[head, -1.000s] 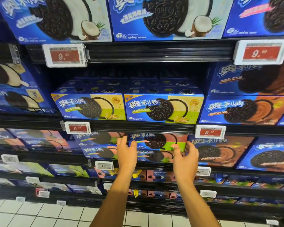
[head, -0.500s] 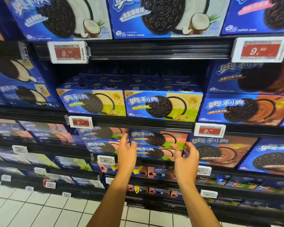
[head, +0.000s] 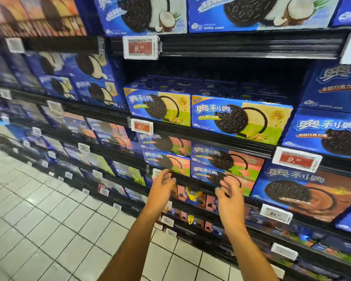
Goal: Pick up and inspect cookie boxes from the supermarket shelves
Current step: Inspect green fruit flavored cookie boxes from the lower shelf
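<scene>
Half a second ago both hands flanked the stacked blue cardboard cookie boxes with pink-and-green fronts (head: pixel 227 169) on the dark metal shelf (head: pixel 190 182); now they have drawn back empty. The left hand (head: pixel 162 188) and right hand (head: pixel 230 194) hover just before the shelf edge, fingers loosely spread (holding nothing). The boxes sit untouched, so the pick-up seems not yet made.

Head-worn camera looks forward and down, close to the cookie shelves (head: pixel 211 126), slightly leftward.
</scene>
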Demonstrator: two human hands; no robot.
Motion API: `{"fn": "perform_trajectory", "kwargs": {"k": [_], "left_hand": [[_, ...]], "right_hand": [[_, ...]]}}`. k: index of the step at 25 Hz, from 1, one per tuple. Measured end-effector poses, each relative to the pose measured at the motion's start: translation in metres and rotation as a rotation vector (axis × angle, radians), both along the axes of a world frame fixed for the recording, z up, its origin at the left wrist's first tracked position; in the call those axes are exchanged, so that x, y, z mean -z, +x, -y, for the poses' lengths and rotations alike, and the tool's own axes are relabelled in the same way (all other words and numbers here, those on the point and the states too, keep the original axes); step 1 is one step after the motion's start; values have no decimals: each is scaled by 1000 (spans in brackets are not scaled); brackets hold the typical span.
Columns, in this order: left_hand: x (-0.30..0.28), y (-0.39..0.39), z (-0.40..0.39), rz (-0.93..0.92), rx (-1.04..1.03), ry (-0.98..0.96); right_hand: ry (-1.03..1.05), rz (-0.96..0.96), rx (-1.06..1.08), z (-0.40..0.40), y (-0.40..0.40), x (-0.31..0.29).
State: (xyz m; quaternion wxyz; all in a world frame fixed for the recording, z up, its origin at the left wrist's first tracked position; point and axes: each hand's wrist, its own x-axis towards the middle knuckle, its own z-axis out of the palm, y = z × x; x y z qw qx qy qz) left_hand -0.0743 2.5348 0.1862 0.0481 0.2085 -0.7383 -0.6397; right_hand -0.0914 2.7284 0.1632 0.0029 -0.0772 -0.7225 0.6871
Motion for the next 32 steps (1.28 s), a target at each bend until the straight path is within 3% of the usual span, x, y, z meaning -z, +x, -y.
{"fn": "perform_trajectory", "kwargs": {"k": [3, 7, 10, 18, 23, 28, 32], "left_hand": [[-2, -2, 45, -2, -82, -52], [-7, -33, 102, -35, -82, -64], [-8, -60, 147, -56, -37, -71], [-16, -122, 199, -222, 287, -305], [-22, -147, 203, -159, 296, -347], [-20, -150, 212, -231, 333, -191], [-19, -140, 229, -233, 275, -190]], "right_hand": [[18, 23, -191, 37, -5, -10], [57, -45, -241, 80, -28, -20], [-2, -20, -177, 116, -41, -24], [-184, 9, 85, 156, -52, -36], [-166, -1, 227, 159, -43, -40], [-82, 65, 320, 157, -28, -27], [-60, 79, 338, 165, -21, -21]]}}
